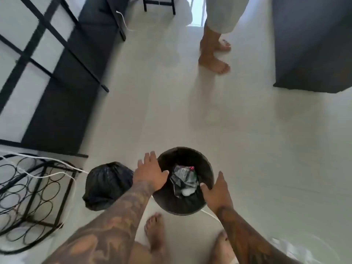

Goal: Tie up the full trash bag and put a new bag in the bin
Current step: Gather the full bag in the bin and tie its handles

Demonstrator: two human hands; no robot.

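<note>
In the head view, the round dark plastic bin [183,181] stands on the pale tiled floor [247,149] at about six o'clock from the centre of the picture, just ahead of the person's bare feet. It is lined with a black bag whose edge lies over the rim, and crumpled wrappers and white scraps [183,180] sit low inside, so this seems to be the bag to be tied. The left hand [150,173] hovers over the bin's nine o'clock rim with fingers spread and straight, gripping nothing; the right hand [217,191] hangs at the four o'clock rim, fingers likewise extended and empty. Placed on opposite sides like this, the hands look set to gather the liner's edge from both sides, though neither has yet pinched it. At nine o'clock from the bin, just beside it, a lumpy black plastic bag [107,184] rests on the floor; whether it is knotted cannot be told. Farther toward nine o'clock stands a black wire rack of rings [28,197] with a white cord across it. At twelve o'clock, well apart, another person's bare feet [214,54] stand.
</note>
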